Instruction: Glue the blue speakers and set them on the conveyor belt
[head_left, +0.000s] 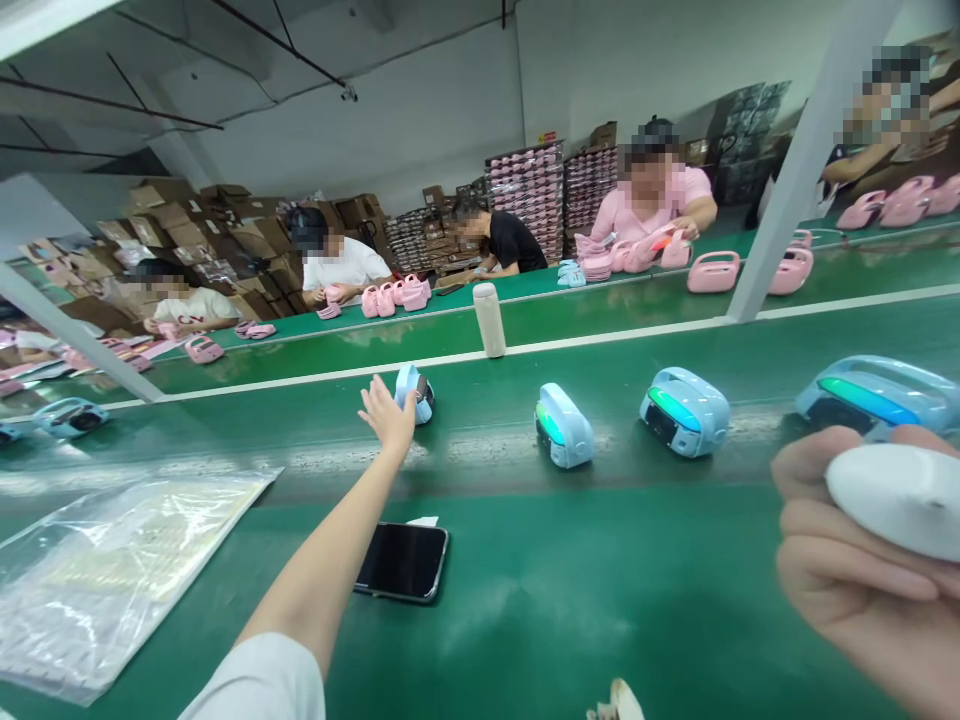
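Observation:
My left hand point(388, 412) stretches out over the green conveyor belt point(525, 590), fingers spread and open, just short of a small light-blue speaker point(415, 392) standing on the belt. My right hand point(862, 570) is close to the camera at the lower right, its fingers wrapped round a smooth white rounded object point(900, 498). Three more light-blue speakers with glowing green strips sit along the belt: one point(563, 427) at centre, one point(685, 410) to its right, one point(877, 395) just beyond my right hand.
A black phone point(403, 561) lies on the belt near my left forearm. A clear plastic bag of sheets point(112, 570) rests at the left. A white bottle point(489, 319) stands on the divider. Other people work with pink speakers point(712, 271) across the line. Cartons are stacked behind.

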